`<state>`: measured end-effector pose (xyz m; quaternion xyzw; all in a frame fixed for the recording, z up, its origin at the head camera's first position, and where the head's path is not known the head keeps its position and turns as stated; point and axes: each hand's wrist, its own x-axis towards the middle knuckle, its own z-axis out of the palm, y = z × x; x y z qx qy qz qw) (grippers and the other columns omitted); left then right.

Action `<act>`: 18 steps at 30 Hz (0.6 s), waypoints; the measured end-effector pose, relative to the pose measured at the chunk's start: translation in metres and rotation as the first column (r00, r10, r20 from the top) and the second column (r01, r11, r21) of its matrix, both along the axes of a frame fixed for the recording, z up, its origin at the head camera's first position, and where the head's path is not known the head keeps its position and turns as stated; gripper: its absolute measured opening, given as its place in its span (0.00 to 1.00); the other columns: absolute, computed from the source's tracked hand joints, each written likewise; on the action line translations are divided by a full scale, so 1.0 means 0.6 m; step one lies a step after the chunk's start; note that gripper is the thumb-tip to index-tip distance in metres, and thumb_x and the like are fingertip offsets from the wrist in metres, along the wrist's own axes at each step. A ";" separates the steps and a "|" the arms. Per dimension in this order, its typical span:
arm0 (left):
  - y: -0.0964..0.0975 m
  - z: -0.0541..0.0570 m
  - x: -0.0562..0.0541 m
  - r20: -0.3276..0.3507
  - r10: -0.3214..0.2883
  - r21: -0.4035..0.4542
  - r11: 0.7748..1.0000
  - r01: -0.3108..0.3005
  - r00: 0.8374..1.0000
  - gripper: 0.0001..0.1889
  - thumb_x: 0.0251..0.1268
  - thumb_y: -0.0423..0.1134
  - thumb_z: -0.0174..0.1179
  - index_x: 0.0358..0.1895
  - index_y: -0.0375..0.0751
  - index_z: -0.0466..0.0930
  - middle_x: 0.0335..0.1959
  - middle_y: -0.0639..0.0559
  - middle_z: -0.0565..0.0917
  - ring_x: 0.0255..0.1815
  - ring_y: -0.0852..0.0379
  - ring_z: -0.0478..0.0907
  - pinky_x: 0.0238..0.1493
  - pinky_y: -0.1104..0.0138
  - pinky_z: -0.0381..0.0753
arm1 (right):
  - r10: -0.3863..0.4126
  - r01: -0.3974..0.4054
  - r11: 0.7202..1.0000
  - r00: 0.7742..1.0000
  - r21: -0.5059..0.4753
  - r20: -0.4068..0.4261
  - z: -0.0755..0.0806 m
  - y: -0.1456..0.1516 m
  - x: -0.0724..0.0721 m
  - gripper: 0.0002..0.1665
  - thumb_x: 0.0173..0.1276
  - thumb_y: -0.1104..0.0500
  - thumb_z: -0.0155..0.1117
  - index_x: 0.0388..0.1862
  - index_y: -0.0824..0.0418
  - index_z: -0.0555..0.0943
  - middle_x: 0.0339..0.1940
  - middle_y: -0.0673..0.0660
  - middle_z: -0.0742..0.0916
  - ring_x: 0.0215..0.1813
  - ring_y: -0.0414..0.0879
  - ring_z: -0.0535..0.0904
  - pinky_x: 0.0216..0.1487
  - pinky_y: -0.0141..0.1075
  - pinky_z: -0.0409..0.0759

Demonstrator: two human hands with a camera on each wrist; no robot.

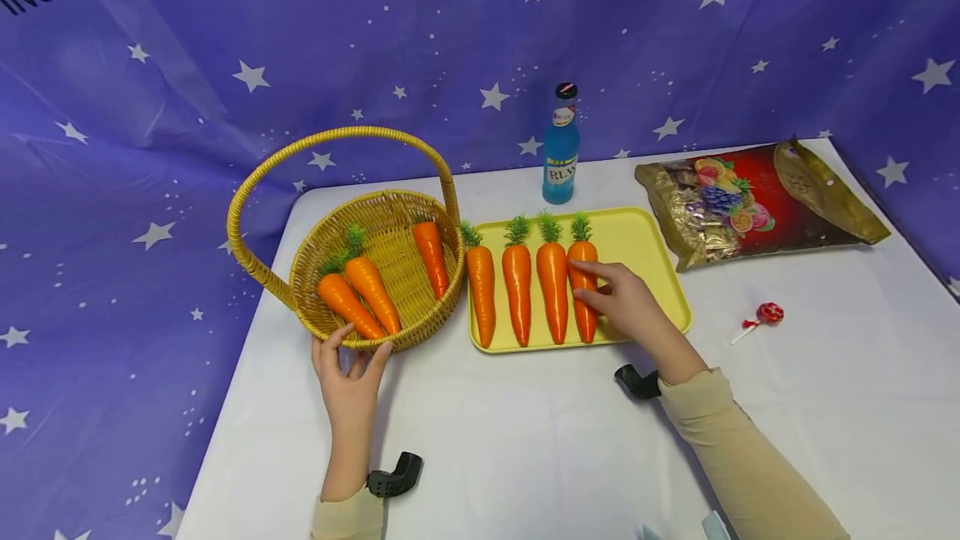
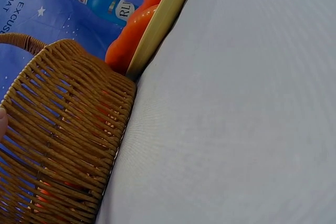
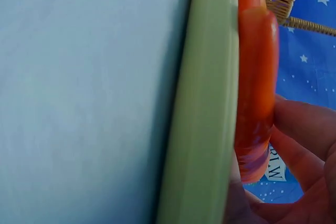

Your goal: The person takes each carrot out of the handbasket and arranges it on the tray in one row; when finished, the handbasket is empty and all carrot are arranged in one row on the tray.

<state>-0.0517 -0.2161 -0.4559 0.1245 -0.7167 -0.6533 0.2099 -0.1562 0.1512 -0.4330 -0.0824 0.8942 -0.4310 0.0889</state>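
My left hand (image 1: 348, 377) holds the near rim of a round wicker basket (image 1: 429, 325) with a tall hooped handle, fingertips over the edge. Three orange toy carrots with green tops lie inside, one carrot (image 1: 431, 257) apart on the right. Just right of the basket, a yellow tray (image 1: 637, 232) bears several more carrots in a row, tops pointing away. My right hand (image 1: 626, 298) grips the rightmost carrot (image 1: 583, 319) between thumb and fingers, on the tray. In the right wrist view, fingers (image 3: 302, 124) lie against that carrot (image 3: 257, 87), beyond the tray's edge (image 3: 207, 87).
Behind the tray stands a blue bottle (image 1: 561, 157). A red and gold candy bag (image 1: 757, 202) lies at the back right. Nearer, a red lollipop (image 1: 769, 313) rests on the white-covered table (image 1: 510, 440). A purple starry cloth (image 1: 450, 40) hangs behind.
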 end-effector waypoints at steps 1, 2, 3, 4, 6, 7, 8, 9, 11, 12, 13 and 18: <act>0.000 0.000 0.000 0.003 0.000 -0.002 1.000 0.000 1.000 0.30 0.55 0.30 0.70 0.61 0.32 0.68 0.77 0.52 0.35 0.76 0.46 0.45 0.64 0.57 0.67 | 0.000 0.000 1.000 1.000 -0.001 0.000 0.000 -0.002 0.000 0.29 0.70 0.56 0.63 0.69 0.56 0.72 0.61 0.66 0.76 0.50 0.58 0.78 0.49 0.48 0.78; 0.000 0.000 0.000 0.006 0.002 -0.005 1.000 -0.002 1.000 0.30 0.55 0.30 0.70 0.61 0.32 0.68 0.77 0.52 0.35 0.76 0.46 0.45 0.65 0.55 0.67 | 0.003 -0.003 1.000 1.000 -0.001 -0.001 0.000 -0.004 0.000 0.30 0.69 0.56 0.64 0.69 0.56 0.72 0.61 0.66 0.76 0.50 0.58 0.78 0.49 0.47 0.78; 0.000 0.000 0.000 0.009 0.006 -0.011 1.000 -0.006 1.000 0.30 0.55 0.30 0.70 0.61 0.32 0.68 0.77 0.52 0.35 0.76 0.47 0.45 0.65 0.53 0.66 | 0.005 -0.005 1.000 1.000 -0.001 0.000 0.000 -0.006 0.000 0.30 0.69 0.56 0.64 0.69 0.56 0.72 0.61 0.66 0.76 0.49 0.58 0.78 0.49 0.47 0.78; 0.001 0.000 -0.001 0.010 0.007 -0.011 1.000 -0.007 1.000 0.30 0.55 0.30 0.70 0.61 0.32 0.68 0.77 0.52 0.36 0.76 0.47 0.45 0.65 0.52 0.66 | 0.008 -0.008 1.000 1.000 -0.002 -0.001 0.000 -0.008 0.000 0.30 0.69 0.55 0.64 0.69 0.57 0.72 0.61 0.66 0.76 0.49 0.58 0.78 0.48 0.47 0.78; 0.001 0.000 -0.001 0.009 0.009 -0.013 1.000 -0.009 1.000 0.30 0.55 0.30 0.70 0.61 0.32 0.68 0.77 0.52 0.36 0.76 0.47 0.45 0.65 0.52 0.66 | 0.014 -0.014 1.000 1.000 -0.002 -0.002 0.001 -0.012 0.000 0.30 0.68 0.55 0.65 0.69 0.57 0.72 0.60 0.67 0.76 0.48 0.57 0.78 0.48 0.46 0.79; 0.002 0.000 -0.001 0.009 0.010 -0.015 1.000 -0.009 1.000 0.30 0.55 0.31 0.70 0.61 0.32 0.68 0.77 0.52 0.36 0.76 0.47 0.45 0.65 0.53 0.66 | 0.017 -0.017 1.000 1.000 -0.002 -0.001 0.002 -0.014 0.001 0.30 0.68 0.55 0.65 0.68 0.57 0.72 0.60 0.67 0.76 0.48 0.57 0.78 0.47 0.46 0.79; 0.002 0.000 -0.001 0.009 0.010 -0.014 1.000 -0.010 1.000 0.30 0.55 0.31 0.70 0.60 0.33 0.68 0.77 0.52 0.36 0.76 0.47 0.45 0.65 0.55 0.67 | 0.021 -0.021 1.000 1.000 -0.003 0.000 0.002 -0.016 0.001 0.30 0.68 0.55 0.65 0.68 0.57 0.72 0.60 0.67 0.76 0.47 0.57 0.78 0.46 0.46 0.79; 0.002 0.000 -0.001 0.011 0.010 -0.013 1.000 -0.010 1.000 0.30 0.55 0.31 0.70 0.60 0.33 0.68 0.77 0.52 0.36 0.76 0.47 0.45 0.64 0.57 0.67 | 0.023 -0.023 1.000 1.000 -0.001 0.000 0.003 -0.018 0.001 0.30 0.68 0.56 0.66 0.68 0.58 0.73 0.59 0.67 0.77 0.47 0.57 0.78 0.46 0.45 0.79; 0.001 -0.001 -0.001 0.013 0.009 -0.012 1.000 -0.009 1.000 0.29 0.56 0.32 0.70 0.60 0.33 0.68 0.77 0.52 0.36 0.76 0.47 0.46 0.64 0.61 0.68 | 0.028 -0.028 1.000 1.000 0.006 0.005 0.003 -0.022 0.001 0.30 0.68 0.56 0.66 0.68 0.58 0.73 0.59 0.67 0.76 0.47 0.56 0.78 0.45 0.45 0.79; 0.001 -0.001 -0.001 0.015 0.010 -0.012 1.000 -0.010 1.000 0.29 0.56 0.32 0.70 0.60 0.34 0.68 0.77 0.52 0.36 0.76 0.47 0.46 0.63 0.63 0.69 | 0.027 -0.027 1.000 1.000 0.011 0.008 0.003 -0.024 0.001 0.30 0.68 0.56 0.66 0.68 0.57 0.73 0.59 0.67 0.76 0.47 0.56 0.78 0.45 0.45 0.79; 0.001 -0.001 -0.001 0.016 0.012 -0.015 1.000 -0.012 1.000 0.29 0.56 0.32 0.70 0.60 0.34 0.69 0.77 0.52 0.36 0.76 0.47 0.46 0.62 0.65 0.69 | 0.026 -0.026 1.000 1.000 0.017 0.009 0.003 -0.026 0.001 0.30 0.68 0.56 0.66 0.68 0.57 0.73 0.59 0.67 0.76 0.47 0.56 0.78 0.45 0.45 0.79; 0.000 0.000 -0.001 0.016 0.012 -0.021 1.000 -0.012 1.000 0.29 0.55 0.32 0.71 0.60 0.34 0.69 0.77 0.52 0.36 0.76 0.47 0.46 0.62 0.65 0.70 | 0.008 -0.008 0.998 1.000 0.066 -0.005 0.002 -0.032 0.001 0.30 0.67 0.55 0.66 0.68 0.57 0.73 0.58 0.67 0.76 0.46 0.56 0.77 0.45 0.45 0.79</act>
